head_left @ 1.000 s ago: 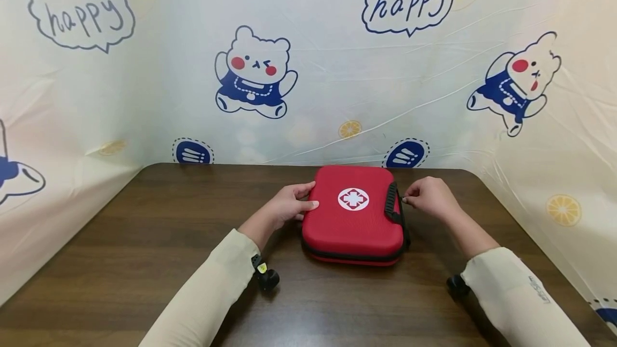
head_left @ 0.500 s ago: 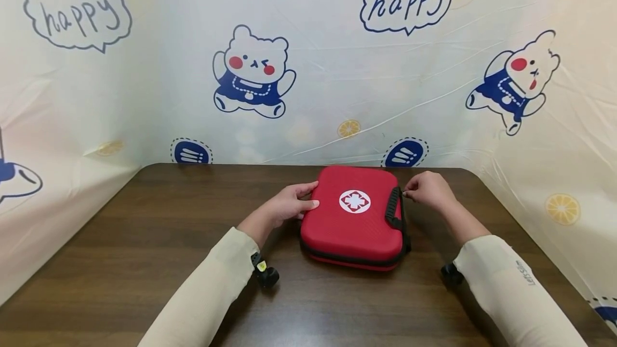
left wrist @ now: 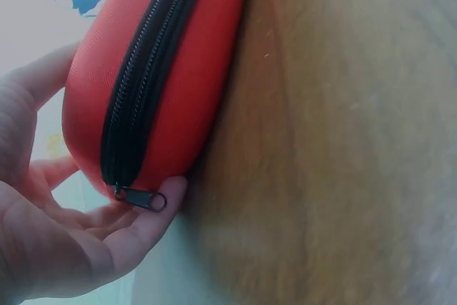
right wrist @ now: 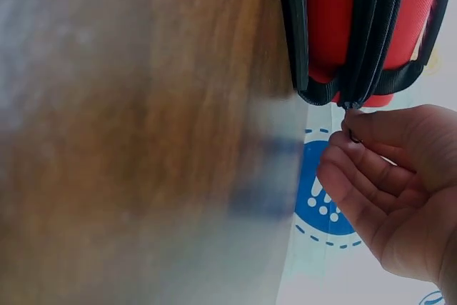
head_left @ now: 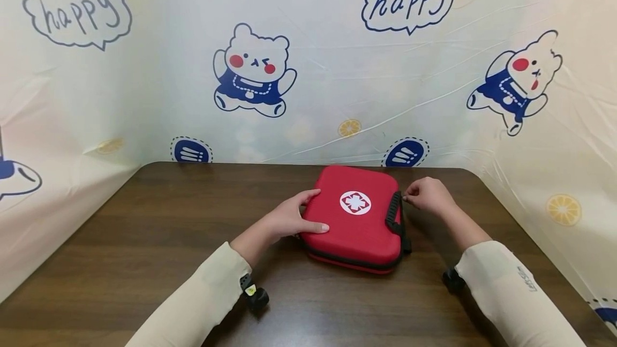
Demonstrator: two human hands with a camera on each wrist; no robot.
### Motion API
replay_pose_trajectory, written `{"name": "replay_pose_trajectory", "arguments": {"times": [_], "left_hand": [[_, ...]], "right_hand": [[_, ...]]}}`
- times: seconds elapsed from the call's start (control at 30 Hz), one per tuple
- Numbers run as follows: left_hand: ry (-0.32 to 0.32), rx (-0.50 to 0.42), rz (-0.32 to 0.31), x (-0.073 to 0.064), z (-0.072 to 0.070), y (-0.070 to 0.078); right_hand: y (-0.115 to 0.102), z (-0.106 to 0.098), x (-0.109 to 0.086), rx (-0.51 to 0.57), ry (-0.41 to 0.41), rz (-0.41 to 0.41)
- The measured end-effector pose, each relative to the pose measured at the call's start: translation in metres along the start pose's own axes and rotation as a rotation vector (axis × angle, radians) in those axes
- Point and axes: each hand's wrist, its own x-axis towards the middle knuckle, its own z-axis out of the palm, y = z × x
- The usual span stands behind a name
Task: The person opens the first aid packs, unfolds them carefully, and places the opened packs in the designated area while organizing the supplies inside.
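A red first-aid case with a white cross emblem lies flat on the table, its zipper edge facing outward. My left hand grips the case's left side, thumb over the lid. Beside those fingertips, in the left wrist view, hangs a zipper pull at one end of the zipper. At the case's far right corner, my right hand pinches another zipper pull, mostly covered by the fingertips. The black carry handle runs along the case's right side, near the right hand.
The brown wooden table spreads to both sides and in front of the case. Right behind it stands a pale curtain printed with cartoon bears. Small black wrist cameras hang at both cuffs.
The case has turned slightly, its near edge now slanting down to the right. My left hand has slid nearer along its side, thumb spread lower. The right hand stays at the far right corner.
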Motion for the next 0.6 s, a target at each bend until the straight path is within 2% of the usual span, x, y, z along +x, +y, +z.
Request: {"name": "replay_pose_trajectory", "arguments": {"times": [0.13, 0.33, 0.47, 0.6], "left_hand": [[0.013, -0.034, -0.016, 0.0, -0.007, -0.004], [0.055, -0.087, -0.053, 0.002, -0.021, -0.011], [0.092, -0.069, -0.068, 0.005, -0.029, -0.014], [0.161, -0.05, -0.095, 0.01, -0.036, -0.016]], "right_hand": [[0.001, 0.001, -0.004, 0.031, -0.028, 0.002], [-0.001, -0.001, -0.011, 0.118, -0.126, 0.057], [-0.006, -0.004, -0.016, 0.174, -0.193, 0.057], [-0.011, -0.004, -0.021, 0.195, -0.223, 0.019]]}}
